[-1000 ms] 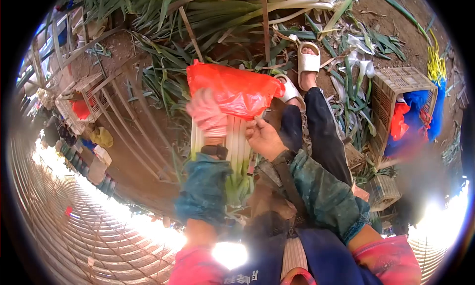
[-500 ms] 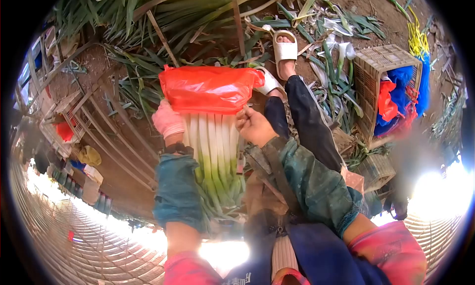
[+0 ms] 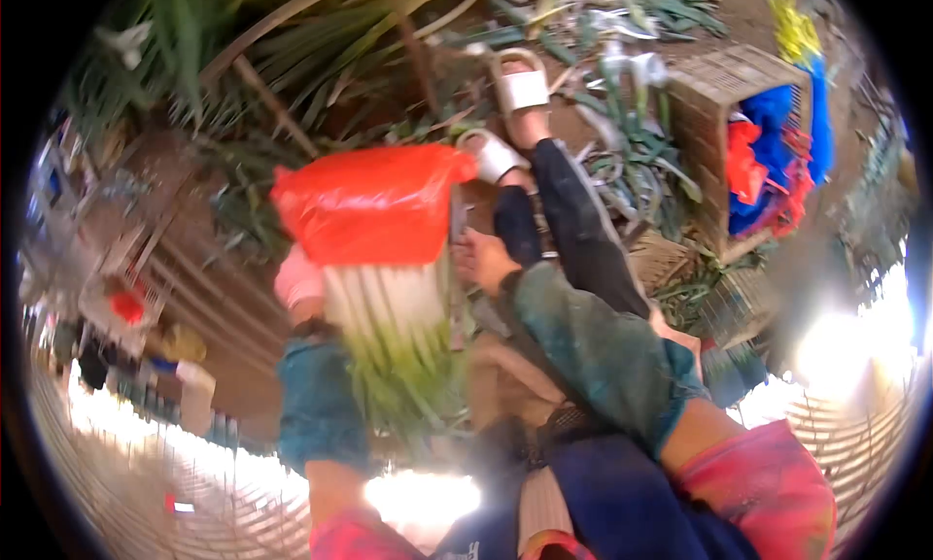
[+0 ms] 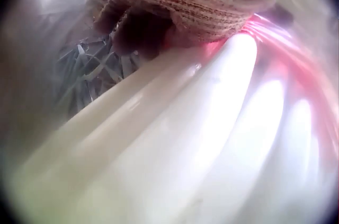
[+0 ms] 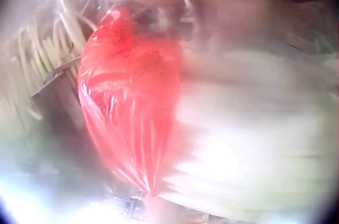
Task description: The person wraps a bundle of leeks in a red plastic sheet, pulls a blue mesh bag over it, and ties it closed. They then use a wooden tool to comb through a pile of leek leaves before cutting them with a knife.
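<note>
A red plastic bag [image 3: 364, 205] covers one end of a bundle of leeks [image 3: 398, 341], whose white stalks and green parts show below its edge. My left hand [image 3: 299, 280], in a pale pink knitted glove, grips the bag's edge at the left side; in the left wrist view the gloved hand [image 4: 196, 9] lies against the white stalks [image 4: 196, 123]. At the bag's lower right corner my bare right hand [image 3: 486, 259] has curled fingers on the edge. The right wrist view shows this hand [image 5: 212, 1] blurred above the red bag [image 5: 130, 97], its fingertips unclear.
Feet in white sandals [image 3: 525, 90] and dark-trousered legs stand right of the bag. Farther right, a crate [image 3: 692, 123] holds blue and red plastic. Loose leaves [image 3: 622, 142] litter the soil, and more leeks [image 3: 321, 55] lie beyond wooden stakes. Bent slats [image 3: 214, 298] are at left.
The left hand has moved from the front of the bag to its left side, uncovering the stalks. Both hands, the bag and the surroundings sit farther left as the head view shifted.
</note>
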{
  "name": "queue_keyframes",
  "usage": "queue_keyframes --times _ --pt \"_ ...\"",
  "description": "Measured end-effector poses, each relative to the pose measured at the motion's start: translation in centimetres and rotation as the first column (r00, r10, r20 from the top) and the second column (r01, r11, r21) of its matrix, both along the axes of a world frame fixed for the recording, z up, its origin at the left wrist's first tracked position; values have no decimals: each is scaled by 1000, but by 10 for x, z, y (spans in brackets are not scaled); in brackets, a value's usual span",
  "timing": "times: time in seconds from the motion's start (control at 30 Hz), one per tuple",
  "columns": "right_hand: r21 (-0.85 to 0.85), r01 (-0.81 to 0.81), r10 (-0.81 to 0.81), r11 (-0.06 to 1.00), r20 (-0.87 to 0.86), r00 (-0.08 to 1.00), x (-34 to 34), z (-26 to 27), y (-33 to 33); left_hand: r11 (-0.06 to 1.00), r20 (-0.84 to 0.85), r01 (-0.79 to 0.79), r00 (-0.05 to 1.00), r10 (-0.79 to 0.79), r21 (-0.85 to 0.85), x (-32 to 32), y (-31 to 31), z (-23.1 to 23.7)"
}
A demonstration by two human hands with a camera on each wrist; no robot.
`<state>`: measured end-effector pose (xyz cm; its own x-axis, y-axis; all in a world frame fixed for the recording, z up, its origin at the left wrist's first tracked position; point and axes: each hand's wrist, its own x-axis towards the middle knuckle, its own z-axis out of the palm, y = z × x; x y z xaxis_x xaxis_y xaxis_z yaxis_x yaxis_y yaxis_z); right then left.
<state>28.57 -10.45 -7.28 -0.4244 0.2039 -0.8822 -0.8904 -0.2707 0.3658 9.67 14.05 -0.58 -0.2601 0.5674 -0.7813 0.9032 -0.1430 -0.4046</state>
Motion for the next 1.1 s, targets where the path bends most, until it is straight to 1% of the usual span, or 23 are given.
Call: queue_keyframes --times 0.03,0.07,0.1,0.13,0.17,0.2,0.23,0.3,0.33,0.37,0.4,0.43,0.47,0.5,0.53,0.57,0.6,0.67,0.77,0.87,0.97,1.07,1.1 --pt "54 107 -110 993 55 992 -11 -16 8 1000 57 11 998 -11 -14 20 3 16" --pt "91 -330 248 939 484 839 20 37 60 998 135 -3 991 11 -62 25 5 20" --pt "100 -625 398 774 691 603 16 12 52 993 209 -18 977 42 -114 30 7 24" --pt "-31 -831 449 555 853 267 12 -12 43 985 279 -33 957 80 -169 36 9 29" --pt "54 -720 452 691 745 490 27 1 59 972 77 82 995 -66 -220 22 13 17" --pt "138 -567 387 812 599 701 47 15 74 957 119 177 981 -153 -231 15 9 28" --pt "107 -495 344 862 594 727 76 25 84 913 93 285 958 -270 -293 -1 6 27" --pt "68 -334 239 940 566 789 129 48 92 900 82 315 949 -305 -301 -14 -2 39" --pt "286 -214 28 934 537 843 155 31 68 917 136 276 960 -247 -287 -11 -9 39" --pt "96 -264 143 960 639 755 195 67 68 893 101 311 950 -294 -325 -16 -10 39" --pt "74 -268 151 960 673 724 228 72 42 902 83 270 963 -257 -337 8 -10 56" --pt "-63 -224 205 973 691 693 263 96 25 933 138 207 975 -173 -293 17 -10 61" --pt "-73 -163 163 984 740 652 291 105 -8 956 196 141 976 -92 -256 19 -11 66" --pt "-48 -114 110 992 765 634 315 89 -59 980 369 16 927 61 -200 18 -12 69" --pt "-138 -51 141 989 793 593 337 103 -90 977 537 -117 821 195 -177 15 -15 70" --pt "-183 -85 201 979 829 523 358 108 -130 951 681 -246 665 306 -187 12 -18 71" --pt "-233 -115 260 966 852 454 374 111 -168 907 662 -345 624 414 -241 9 -19 76" --pt "-424 -31 383 905 782 492 399 122 -210 839 620 -456 576 533 -297 -2 -31 91" --pt "-455 8 397 890 784 477 428 116 -257 787 476 -557 635 609 -264 -21 -58 122" --pt "-308 17 254 951 814 523 452 109 -276 765 226 -586 734 641 -265 -36 -68 136" --pt "-451 -349 515 822 850 114 489 82 -310 724 230 -647 687 689 -240 16 -72 146" --pt "-466 -92 474 880 857 201 513 36 -361 757 433 -610 631 643 -235 120 -74 144" --pt "-488 118 423 865 835 354 531 60 -331 775 415 -578 658 628 -256 166 -74 146"
